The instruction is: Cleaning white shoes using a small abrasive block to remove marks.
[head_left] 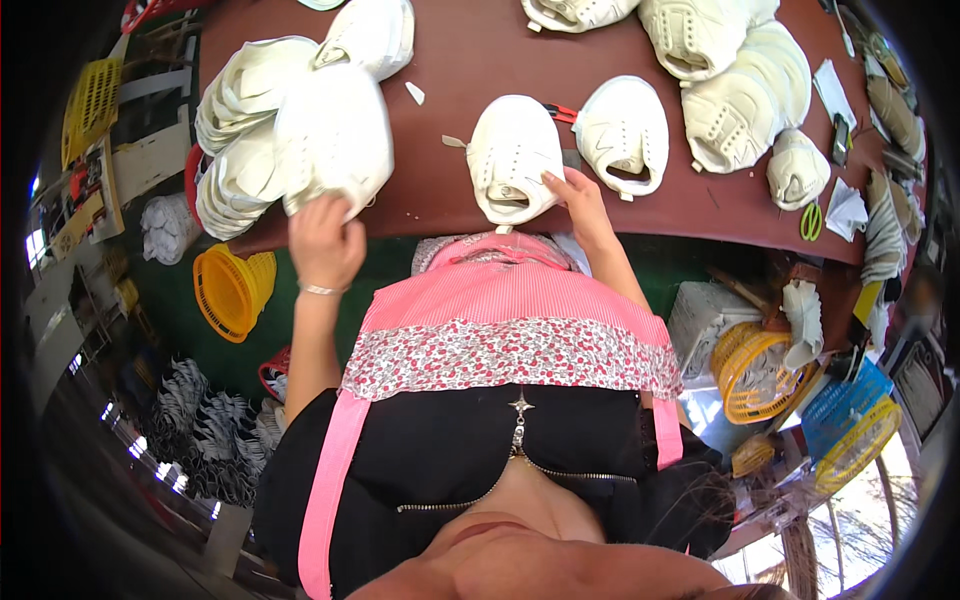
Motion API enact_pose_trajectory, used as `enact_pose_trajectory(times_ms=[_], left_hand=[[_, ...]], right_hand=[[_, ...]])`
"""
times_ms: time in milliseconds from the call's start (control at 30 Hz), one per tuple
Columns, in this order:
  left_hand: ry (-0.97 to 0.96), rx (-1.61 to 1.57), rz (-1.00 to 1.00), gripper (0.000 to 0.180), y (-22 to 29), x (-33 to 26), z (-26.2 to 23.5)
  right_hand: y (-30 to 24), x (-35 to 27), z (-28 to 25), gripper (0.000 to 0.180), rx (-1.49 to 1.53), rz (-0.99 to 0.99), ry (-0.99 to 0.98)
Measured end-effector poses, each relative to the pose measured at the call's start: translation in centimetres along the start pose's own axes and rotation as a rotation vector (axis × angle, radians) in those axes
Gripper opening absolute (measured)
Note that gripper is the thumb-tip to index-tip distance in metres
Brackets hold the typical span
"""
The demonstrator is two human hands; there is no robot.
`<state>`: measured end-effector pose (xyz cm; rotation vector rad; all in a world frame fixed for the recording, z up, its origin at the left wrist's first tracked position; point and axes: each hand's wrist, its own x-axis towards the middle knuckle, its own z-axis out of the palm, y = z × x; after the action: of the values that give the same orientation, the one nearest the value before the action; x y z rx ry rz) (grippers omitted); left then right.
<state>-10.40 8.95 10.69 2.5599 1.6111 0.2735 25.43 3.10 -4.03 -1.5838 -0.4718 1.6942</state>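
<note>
At the left of the brown table, my left hand [328, 243] is closed on the heel end of a white shoe upper [338, 125], slightly blurred, over a pile of others. My right hand [587, 207] pinches the right heel edge of a second white shoe upper [512, 145], which lies in the middle with its opening toward me. Just right of it rests a third white upper [622, 125], apart from my fingers. Between these two shows a red-handled tool [562, 112], partly hidden.
Stacked white uppers [245, 85] stand at the left, more uppers [745, 105] at the right. Green scissors [811, 222] lie near the right end of the table [440, 50]. Below are a yellow basket [232, 295] at left and another yellow basket [745, 385] at right.
</note>
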Motion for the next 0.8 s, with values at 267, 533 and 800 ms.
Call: enact_pose_trajectory(times_ms=[267, 533, 800], left_hand=[[-0.189, 0.146, -0.235, 0.016, -8.8, -7.0, 4.0], [0.057, 0.221, -0.241, 0.026, -6.7, -4.2, 1.2], [0.155, 0.189, 0.028, 0.03, -11.6, 8.8, 5.1]], right_hand=[[-0.9, 0.6, 2.7, 0.047, 0.519, -0.101, -0.253], [-0.2, 0.3, 2.9, 0.048, 0.647, 0.019, -0.246], [-0.4, 0.3, 4.9, 0.049, 0.728, 0.027, -0.308]])
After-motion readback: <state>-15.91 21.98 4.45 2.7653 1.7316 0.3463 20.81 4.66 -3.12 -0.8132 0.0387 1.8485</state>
